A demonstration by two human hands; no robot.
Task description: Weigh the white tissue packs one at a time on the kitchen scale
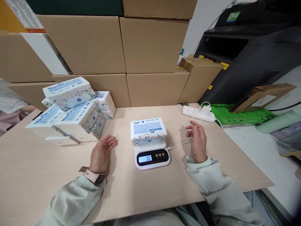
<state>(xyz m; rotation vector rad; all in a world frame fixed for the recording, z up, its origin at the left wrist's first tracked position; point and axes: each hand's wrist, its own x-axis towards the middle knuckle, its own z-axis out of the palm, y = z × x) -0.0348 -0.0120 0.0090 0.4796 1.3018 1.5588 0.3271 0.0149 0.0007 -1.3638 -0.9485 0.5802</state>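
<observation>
Here, scale on tabletop, cartons behind.

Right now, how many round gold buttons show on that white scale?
3 round gold buttons: left, middle and right in a row on the white digital scale, beside its lit display. None looks hidden.

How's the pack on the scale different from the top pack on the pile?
The scale pack sits on the scale; the top pack rests on other packs.
The scale pack's Manhua lettering appears upside down; the top pack's reads upright, on a slant.
Both are white with blue print and floral sides.
</observation>
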